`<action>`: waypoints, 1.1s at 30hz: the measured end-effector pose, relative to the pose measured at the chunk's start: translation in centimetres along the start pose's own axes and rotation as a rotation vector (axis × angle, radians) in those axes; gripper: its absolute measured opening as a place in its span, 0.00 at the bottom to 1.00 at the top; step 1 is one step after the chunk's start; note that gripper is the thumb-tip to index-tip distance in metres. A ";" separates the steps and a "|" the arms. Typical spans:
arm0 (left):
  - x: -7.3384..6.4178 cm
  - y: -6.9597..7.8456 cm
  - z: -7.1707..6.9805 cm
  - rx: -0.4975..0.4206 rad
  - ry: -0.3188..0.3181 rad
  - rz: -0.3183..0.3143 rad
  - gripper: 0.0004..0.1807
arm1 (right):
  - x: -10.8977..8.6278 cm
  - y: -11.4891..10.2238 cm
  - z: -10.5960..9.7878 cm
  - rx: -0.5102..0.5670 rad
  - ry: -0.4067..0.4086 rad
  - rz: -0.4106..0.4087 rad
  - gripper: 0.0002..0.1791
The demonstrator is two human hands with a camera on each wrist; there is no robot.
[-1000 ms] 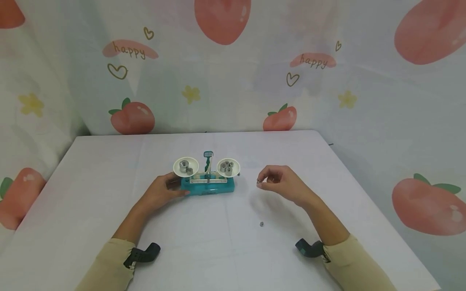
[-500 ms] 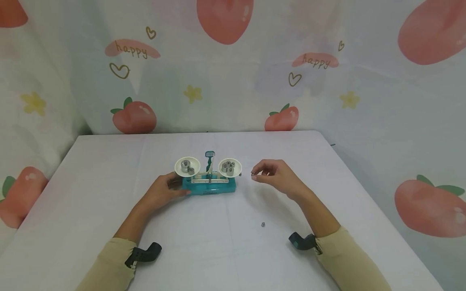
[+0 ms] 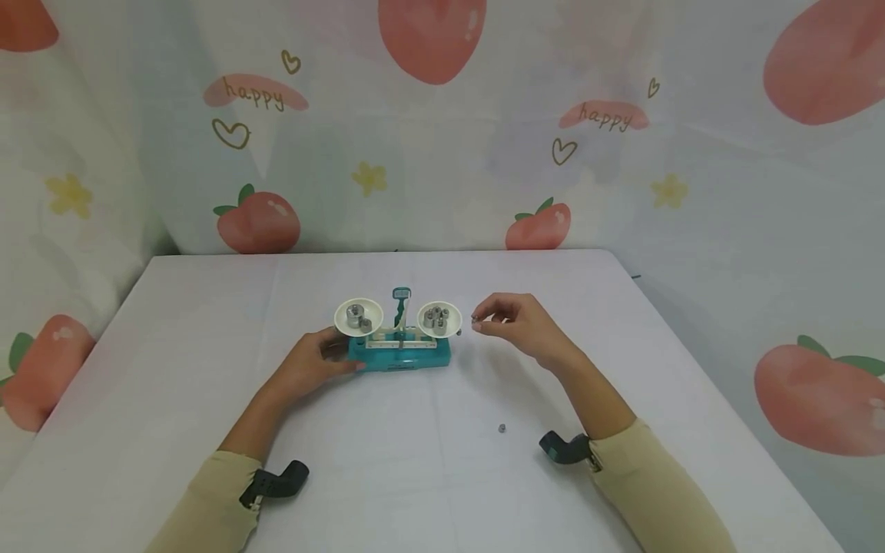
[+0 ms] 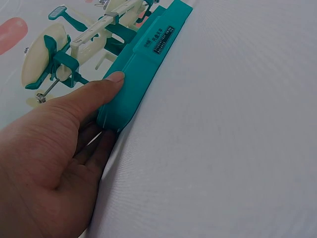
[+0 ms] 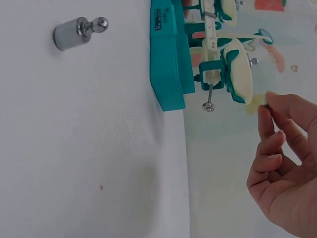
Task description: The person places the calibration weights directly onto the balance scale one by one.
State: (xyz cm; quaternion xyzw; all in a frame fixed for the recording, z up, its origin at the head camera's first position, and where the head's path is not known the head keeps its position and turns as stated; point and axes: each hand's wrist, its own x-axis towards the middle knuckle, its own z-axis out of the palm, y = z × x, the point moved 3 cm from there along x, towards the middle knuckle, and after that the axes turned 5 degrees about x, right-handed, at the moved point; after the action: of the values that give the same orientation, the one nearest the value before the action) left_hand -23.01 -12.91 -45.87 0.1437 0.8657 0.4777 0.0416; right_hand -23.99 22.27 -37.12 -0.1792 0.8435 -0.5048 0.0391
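Note:
A teal balance scale [image 3: 399, 359] stands on the table, with a white pan at each end. My left hand [image 3: 307, 365] grips the base's left end; in the left wrist view the thumb lies on the teal base [image 4: 143, 59] and the fingers go round its end. Two metal weights sit in the left pan [image 3: 373, 309], and several more stand in the right pan [image 3: 455, 319]. Just right of that pan, raised above the table, my right hand [image 3: 520, 326] pinches a tiny metal weight [image 3: 474, 319] between thumb and forefinger, mostly hidden by the fingertips.
One knobbed metal weight [image 3: 502, 428] stands alone on the white tabletop [image 3: 387, 461], nearer than the scale and to its right. Behind the table hangs a cloth [image 3: 456, 161] printed with fruit. A dark wrist camera [image 3: 276, 482] is strapped to each sleeve.
My right hand has moved left and away from me, up toward the right pan, still pinching the tiny weight. The left hand keeps its grip on the base.

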 end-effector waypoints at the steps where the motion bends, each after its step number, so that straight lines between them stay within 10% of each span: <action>1: 0.0 0.0 0.0 0.002 0.002 0.001 0.41 | 0.1 0.0 0.1 0.002 0.002 0.003 0.08; 33: 0.0 0.0 0.0 0.015 0.009 0.002 0.40 | 2.0 -0.6 2.6 -0.012 0.063 0.058 0.07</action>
State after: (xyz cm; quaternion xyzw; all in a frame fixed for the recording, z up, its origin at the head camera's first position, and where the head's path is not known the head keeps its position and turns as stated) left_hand -22.98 -12.97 -45.85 0.1430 0.8694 0.4716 0.0362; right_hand -25.04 19.17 -37.68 -0.1390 0.8522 -0.5038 0.0263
